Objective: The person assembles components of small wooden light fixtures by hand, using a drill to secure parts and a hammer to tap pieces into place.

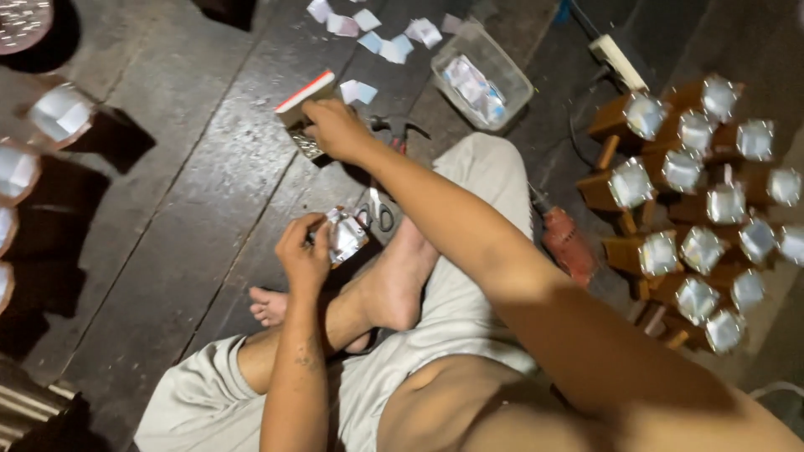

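Head view: person seated cross-legged on dark floor boards [167, 192]. Left hand [303, 251] closed around a small foil-wrapped piece [345, 237], held just above the bare feet. Right hand [333, 127] reaches forward, fingers curled on a small block with a red edge [303, 96] on the floor. Scissors [378, 213] lie near the foot. Plastic tub [481, 75] and paper scraps [377, 33] beyond; foil-capped wooden pieces [695, 201] stacked to the right.

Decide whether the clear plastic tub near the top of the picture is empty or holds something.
Holds something. The tub is open-topped, and shiny folded paper pieces lie inside it, covering part of its bottom.
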